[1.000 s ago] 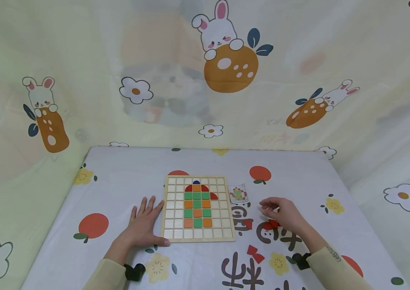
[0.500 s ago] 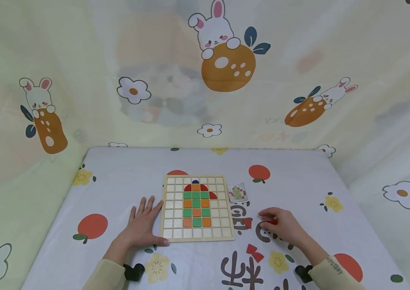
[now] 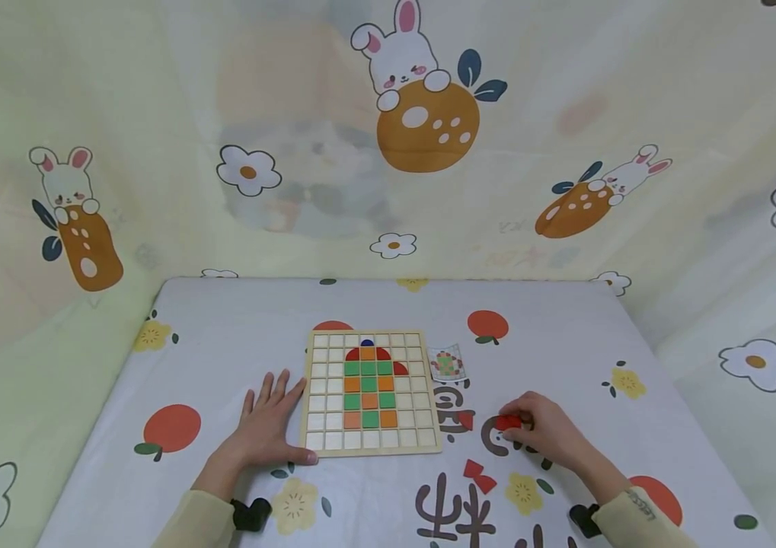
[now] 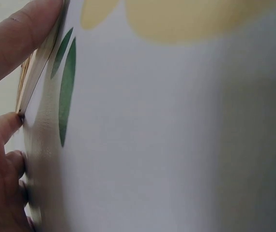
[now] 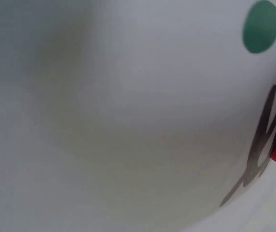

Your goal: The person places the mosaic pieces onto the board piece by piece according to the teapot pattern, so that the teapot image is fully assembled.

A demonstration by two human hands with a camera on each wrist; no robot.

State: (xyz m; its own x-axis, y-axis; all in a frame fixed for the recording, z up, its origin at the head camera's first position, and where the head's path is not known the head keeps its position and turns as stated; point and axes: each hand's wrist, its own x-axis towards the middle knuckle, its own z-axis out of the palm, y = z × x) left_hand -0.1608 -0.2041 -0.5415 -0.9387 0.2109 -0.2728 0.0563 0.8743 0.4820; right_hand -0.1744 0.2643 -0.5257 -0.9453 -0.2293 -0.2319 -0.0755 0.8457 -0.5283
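A pale wooden grid board (image 3: pixel 322 441) lies on the table, several of its cells filled with green and orange square tiles. Red quarter-round tiles (image 3: pixel 399 369) sit near the top, below a small blue tile (image 3: pixel 367 343). My left hand (image 3: pixel 269 426) is spread flat at the board's left side, fingertips along its edge and thumb at the near left corner; the left wrist view shows thumb and finger against the board's side (image 4: pixel 38 77). To the right of the board, my right hand (image 3: pixel 547 428) pinches a red tile (image 3: pixel 507 421) between thumb and fingers, low over the cloth.
A small pattern card (image 3: pixel 446 364) lies just off the board's upper right edge. The white tablecloth (image 3: pixel 223 320) carries printed fruit, flowers and brown lettering. Behind the table hangs a printed curtain (image 3: pixel 319 91) with rabbits.
My right hand has picked the red tile up from the cloth and now holds it between thumb and fingers. The left hand stays in place on the board's edge.
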